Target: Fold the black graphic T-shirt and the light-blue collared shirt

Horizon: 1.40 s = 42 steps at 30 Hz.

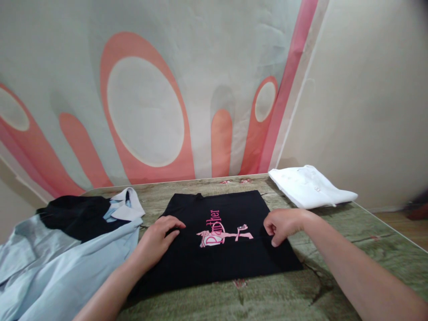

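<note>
A black T-shirt (pixel 240 263) lies folded into a rough rectangle on the table, with a pink panther print (pixel 214 236) and the lettering "Panther" turned sideways. My left hand (pixel 162 236) rests over the shirt's left side, thumb and forefinger apart, with no cloth visibly gripped. At the right side, the fingers of my right hand (pixel 284 223) are curled down onto the shirt, thumb bent toward the forefinger at the cloth's edge. A crease runs across the shirt between the two hands.
Light blue clothing (pixel 83 276) with a white collar (pixel 129 205) and a black piece (pixel 80 214) lies heaped on the left. A folded white garment (pixel 307 187) sits at the back right. The wood-patterned tabletop (pixel 254 298) meets a patterned wall (pixel 197 89) behind.
</note>
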Motion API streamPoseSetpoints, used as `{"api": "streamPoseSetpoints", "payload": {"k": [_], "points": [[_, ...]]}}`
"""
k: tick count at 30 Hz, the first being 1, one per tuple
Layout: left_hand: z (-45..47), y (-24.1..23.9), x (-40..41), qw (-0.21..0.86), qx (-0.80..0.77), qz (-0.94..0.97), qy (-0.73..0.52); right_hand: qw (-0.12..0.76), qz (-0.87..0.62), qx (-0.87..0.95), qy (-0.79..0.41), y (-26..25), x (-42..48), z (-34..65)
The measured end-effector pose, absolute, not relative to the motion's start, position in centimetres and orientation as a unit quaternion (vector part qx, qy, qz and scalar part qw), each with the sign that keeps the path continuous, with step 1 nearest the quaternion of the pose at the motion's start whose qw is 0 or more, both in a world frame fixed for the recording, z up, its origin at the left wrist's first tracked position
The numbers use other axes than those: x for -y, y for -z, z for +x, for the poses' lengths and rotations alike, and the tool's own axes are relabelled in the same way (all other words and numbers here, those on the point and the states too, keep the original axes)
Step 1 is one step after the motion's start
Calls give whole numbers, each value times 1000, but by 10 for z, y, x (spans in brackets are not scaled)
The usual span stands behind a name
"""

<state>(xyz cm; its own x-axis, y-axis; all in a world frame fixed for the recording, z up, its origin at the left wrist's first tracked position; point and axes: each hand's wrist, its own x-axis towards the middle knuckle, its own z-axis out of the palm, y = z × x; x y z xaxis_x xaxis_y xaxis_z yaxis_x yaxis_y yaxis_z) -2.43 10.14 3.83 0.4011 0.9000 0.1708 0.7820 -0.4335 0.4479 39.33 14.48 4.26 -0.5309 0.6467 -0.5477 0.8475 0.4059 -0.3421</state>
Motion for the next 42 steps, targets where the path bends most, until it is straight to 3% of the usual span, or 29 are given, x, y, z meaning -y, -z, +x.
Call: {"api": "streamPoseSetpoints", "payload": {"k": [8,31,34,38,42], "points": [[-23,-28,-100,74,-477,870,-105,163,455,-821,303,-41,-144,395],[-7,-38,-88,6,-494,861,-121,160,451,-825,301,-38,-146,396],[4,-45,-78,44,-505,848,-155,166,459,-821,297,-41,-145,394],[12,-42,-73,177,-488,846,-127,165,459,-821,297,-45,-143,392],[11,-33,-76,197,-474,852,-105,157,462,-821,296,-44,-142,393]]}}
